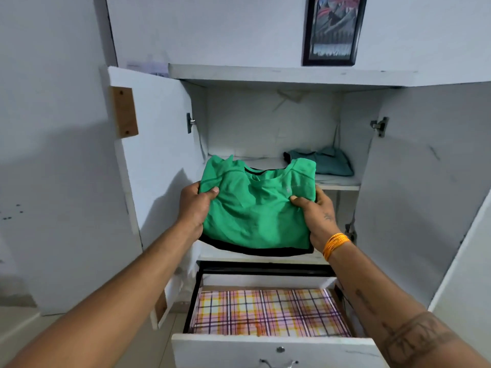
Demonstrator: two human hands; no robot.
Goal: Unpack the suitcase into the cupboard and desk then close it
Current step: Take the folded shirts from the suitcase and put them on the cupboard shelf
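Note:
A folded green shirt (255, 205) with black trim hangs in the air in front of the open white cupboard (268, 75). My left hand (194, 208) grips its left edge, thumb on top. My right hand (317, 216) grips its right edge the same way. The shirt is level with the cupboard's shelf (337, 183), just in front of it. A folded teal garment (325, 162) lies on the right side of that shelf. The suitcase is out of view.
Both cupboard doors stand open, the left door (148, 155) and the right door (425, 181). Below the cupboard a drawer (273, 349) is pulled out, lined with a pink and yellow plaid cloth (268, 312). A framed picture (333, 30) leans on top.

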